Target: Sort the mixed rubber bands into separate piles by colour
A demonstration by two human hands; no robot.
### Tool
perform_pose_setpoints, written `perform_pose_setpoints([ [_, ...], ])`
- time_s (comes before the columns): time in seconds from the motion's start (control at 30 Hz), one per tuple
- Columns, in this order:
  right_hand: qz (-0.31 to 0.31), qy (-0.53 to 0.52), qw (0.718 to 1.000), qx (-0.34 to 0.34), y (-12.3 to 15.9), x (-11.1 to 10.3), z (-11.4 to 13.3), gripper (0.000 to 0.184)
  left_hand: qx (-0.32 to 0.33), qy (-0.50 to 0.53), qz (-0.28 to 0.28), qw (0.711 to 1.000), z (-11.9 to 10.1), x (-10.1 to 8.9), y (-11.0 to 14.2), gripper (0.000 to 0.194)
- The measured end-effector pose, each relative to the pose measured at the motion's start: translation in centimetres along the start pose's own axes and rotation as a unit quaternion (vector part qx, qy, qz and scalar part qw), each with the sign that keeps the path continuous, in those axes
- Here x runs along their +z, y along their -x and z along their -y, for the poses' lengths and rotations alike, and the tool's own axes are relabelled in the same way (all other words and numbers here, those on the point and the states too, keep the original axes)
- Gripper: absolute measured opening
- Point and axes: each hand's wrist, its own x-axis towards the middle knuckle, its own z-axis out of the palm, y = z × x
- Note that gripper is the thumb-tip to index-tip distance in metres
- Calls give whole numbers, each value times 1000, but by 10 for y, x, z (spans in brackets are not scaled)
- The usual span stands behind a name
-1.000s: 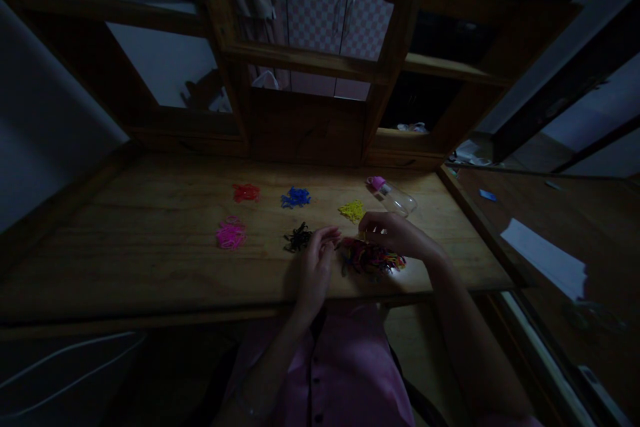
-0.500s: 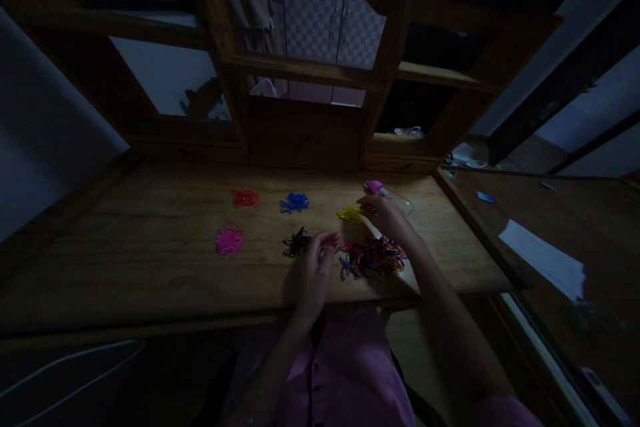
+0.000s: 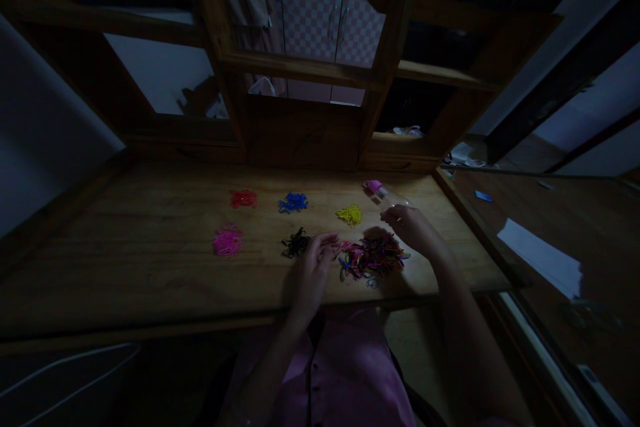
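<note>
Small loops that look like rubber bands lie sorted by colour on the wooden desk (image 3: 165, 267). The mixed-colour pile (image 3: 375, 257) is at the right. My left hand (image 3: 318, 260) rests between this pile and the black bands (image 3: 296, 242), fingers loosely bent and apart, holding nothing I can see. Above the mixed pile hovers my right hand (image 3: 407, 223), its fingers pointing left and slightly apart, with nothing visible in them. Yellow bands (image 3: 350, 215) lie to its left. Farther left are blue (image 3: 293, 202), red (image 3: 243, 198) and pink bands (image 3: 228, 240).
A clear bottle with a pink cap (image 3: 375, 185) lies just behind my right hand. A wooden shelf unit (image 3: 305, 130) rises along the desk's back edge. White papers (image 3: 540, 257) and a small blue card (image 3: 483, 196) lie on the surface at the right.
My right hand has moved from the yellow bands to the right and towards me, over the mixed pile. My left hand has stayed almost in place.
</note>
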Motion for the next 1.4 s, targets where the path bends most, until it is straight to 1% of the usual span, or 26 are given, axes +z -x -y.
perform_pose_setpoints([
  [0.07, 24, 8, 1000, 10, 10, -2, -6, 27, -7, 22, 12, 1000, -1, 0, 1, 22],
  [0.13, 33, -3, 999, 16, 20, -3, -11, 25, -3, 23, 22, 999, -2, 0, 2, 23],
  [0.3, 25, -97, 994, 39, 53, -14, -21, 17, 21, -28, 28, 999, -4, 0, 5, 24],
  [0.4, 34, -127, 990, 58, 77, -23, -17, 17, 30, -52, 31, 998, -4, -1, 5, 24],
  [0.5, 32, -137, 989, 40, 91, -21, -7, 21, 28, -71, 30, 997, -3, -1, 5, 24],
  [0.6, 28, -122, 992, 27, 91, -11, -1, 24, 26, -74, 33, 996, -2, -2, 4, 24],
  [0.73, 32, -127, 990, 47, 83, 2, -2, 21, 29, -72, 40, 996, -4, -1, 6, 24],
  [0.87, 33, -140, 988, 61, 79, 8, -3, 18, 28, -73, 36, 996, -8, 0, 7, 24],
  [1.0, 28, -153, 986, 62, 79, 9, -3, 18, 29, -75, 36, 996, -7, -1, 6, 24],
  [1.23, 17, -144, 988, 49, 79, 2, -9, 19, 28, -80, 35, 996, -5, -1, 6, 23],
  [1.4, 28, -144, 987, 59, 79, 4, -12, 19, 28, -83, 38, 995, -6, -1, 7, 24],
])
